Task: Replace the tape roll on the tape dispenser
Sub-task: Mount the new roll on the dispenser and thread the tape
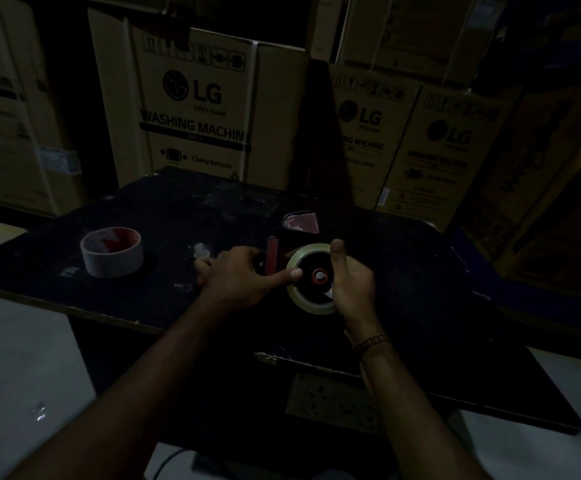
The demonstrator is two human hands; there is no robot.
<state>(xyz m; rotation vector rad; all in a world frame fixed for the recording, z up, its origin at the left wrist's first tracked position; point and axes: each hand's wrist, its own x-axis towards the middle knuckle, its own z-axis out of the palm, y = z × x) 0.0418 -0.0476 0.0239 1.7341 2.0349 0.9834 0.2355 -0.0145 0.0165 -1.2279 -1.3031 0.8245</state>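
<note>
At the far left of the dark, scuffed tabletop [136, 299] stands a wide roll of pale tape with a red-and-white printed core [111, 251], on its flat side and well apart from both hands. To its right, small crumpled scraps of clear tape [201, 250] lie just beside the left hand [235, 277]. That hand rests over the black handle end of the red-and-black handheld tape dispenser [284, 252], its fingers curled down around it, while its thumb stretches right and presses on the black hub inside the ring of tape. The dispenser lies on its side on the table, its clear-and-red front flap [301, 222] pointing away from the person. A thin, nearly used-up roll of clear yellowish tape [294, 296] sits on the dispenser's wheel, around a red centre cap [319, 276]. The right hand [351, 289] clasps the roll's right edge, thumb upright against the rim, fingers wrapped behind it; a gold chain bracelet [372, 342] circles that wrist. Brown cardboard washing-machine boxes [195, 109] are stacked behind the table
</note>
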